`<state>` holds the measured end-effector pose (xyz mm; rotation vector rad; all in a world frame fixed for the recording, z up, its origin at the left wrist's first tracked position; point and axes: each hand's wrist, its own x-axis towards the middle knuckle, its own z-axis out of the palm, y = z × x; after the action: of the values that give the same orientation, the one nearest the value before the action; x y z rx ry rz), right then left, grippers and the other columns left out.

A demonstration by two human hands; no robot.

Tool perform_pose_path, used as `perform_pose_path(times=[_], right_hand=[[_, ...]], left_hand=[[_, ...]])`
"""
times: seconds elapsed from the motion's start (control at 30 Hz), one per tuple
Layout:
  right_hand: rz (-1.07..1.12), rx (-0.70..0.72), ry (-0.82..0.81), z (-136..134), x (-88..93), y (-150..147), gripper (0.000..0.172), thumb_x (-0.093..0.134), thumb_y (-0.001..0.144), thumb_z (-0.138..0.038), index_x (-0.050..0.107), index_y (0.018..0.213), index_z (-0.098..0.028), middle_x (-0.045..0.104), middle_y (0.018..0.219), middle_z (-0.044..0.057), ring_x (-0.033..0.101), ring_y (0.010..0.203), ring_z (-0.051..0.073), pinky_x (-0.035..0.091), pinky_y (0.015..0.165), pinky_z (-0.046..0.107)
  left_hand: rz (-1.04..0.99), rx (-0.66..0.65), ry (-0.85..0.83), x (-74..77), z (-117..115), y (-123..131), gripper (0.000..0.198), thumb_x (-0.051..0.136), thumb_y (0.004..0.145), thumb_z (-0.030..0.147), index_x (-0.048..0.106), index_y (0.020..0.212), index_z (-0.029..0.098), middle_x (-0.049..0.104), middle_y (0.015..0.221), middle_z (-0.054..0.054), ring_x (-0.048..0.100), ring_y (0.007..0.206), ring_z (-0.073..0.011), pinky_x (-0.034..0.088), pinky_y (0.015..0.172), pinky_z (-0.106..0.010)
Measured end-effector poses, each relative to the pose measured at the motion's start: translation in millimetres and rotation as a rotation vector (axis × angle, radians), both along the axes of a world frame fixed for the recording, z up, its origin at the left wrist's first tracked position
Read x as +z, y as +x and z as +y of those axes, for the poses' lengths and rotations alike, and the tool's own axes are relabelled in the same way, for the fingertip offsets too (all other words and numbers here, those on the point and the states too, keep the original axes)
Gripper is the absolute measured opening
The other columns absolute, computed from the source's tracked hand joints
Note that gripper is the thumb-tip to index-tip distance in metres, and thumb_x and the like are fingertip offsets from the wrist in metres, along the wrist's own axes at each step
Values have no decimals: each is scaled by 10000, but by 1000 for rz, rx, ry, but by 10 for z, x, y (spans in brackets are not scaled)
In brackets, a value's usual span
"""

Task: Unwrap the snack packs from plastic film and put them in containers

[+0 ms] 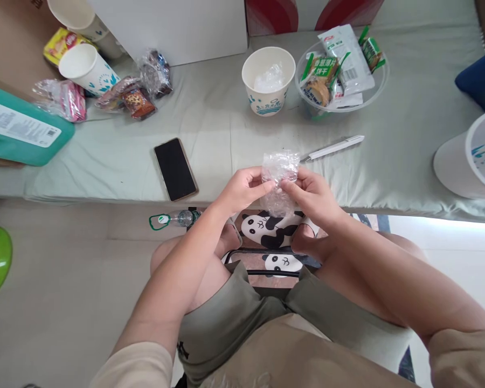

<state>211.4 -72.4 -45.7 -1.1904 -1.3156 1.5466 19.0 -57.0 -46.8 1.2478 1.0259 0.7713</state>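
Note:
A crinkled piece of clear bubble wrap (281, 167) is held between my two hands over the front edge of the covered surface. My left hand (246, 187) pinches its left side, thumb on top. On the right side my right hand (309, 191) grips it the same way, the thumbs almost meeting. A white utility knife (335, 147) lies just beyond my right hand. Farther back stands a white paper cup (267, 102) with crumpled clear plastic (270, 78) inside. Left of my hands rests a dark-screened phone (176, 169).
A clear bowl (382, 81) holds several snack packets. Wrapped snacks (139, 102), a tipped paper cup (88, 70) and a green jug (24, 126) are at left. A white bucket (452, 161) stands at the right edge. A plastic bottle (184, 217) is below the surface's edge.

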Motion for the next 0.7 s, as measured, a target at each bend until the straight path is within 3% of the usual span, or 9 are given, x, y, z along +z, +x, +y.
perform_pose_path(times=[0.1,0.27,0.43,0.57,0.7], right_hand=[[-57,-41,-32,29,-28,18,280,684,891,-475,607,926,-209,501,586,-72,429,491,83,317,450,222],[-59,-57,46,81,3,43,229,657,890,-448,597,909,-229,490,580,-69,423,473,96,326,426,231],[-194,-282,322,174,21,110,120,643,878,-376,626,896,-258,644,736,-8,566,597,144,460,541,280],[-258,-187,494,292,34,116,111,572,892,-287,681,896,-269,681,804,13,605,644,157,477,578,297],[-522,-225,665,382,35,50,300,478,869,-119,736,860,-271,682,831,34,651,713,175,502,634,329]], left_hand=[[-65,42,-22,-67,35,6,313,792,774,451,623,832,193,645,695,21,598,628,-109,510,612,-251],[-83,-40,-29,-41,224,29,316,779,805,431,636,1003,230,567,567,73,523,486,-86,420,483,-216],[-172,-215,-97,55,486,65,343,777,805,474,642,1015,238,549,548,74,509,472,-94,443,495,-240],[-217,-67,-129,75,634,51,218,712,852,421,621,927,237,476,553,74,462,477,-88,432,510,-244],[-307,-84,-265,38,732,37,356,619,893,502,600,1140,246,521,629,59,482,524,-99,431,528,-244]])
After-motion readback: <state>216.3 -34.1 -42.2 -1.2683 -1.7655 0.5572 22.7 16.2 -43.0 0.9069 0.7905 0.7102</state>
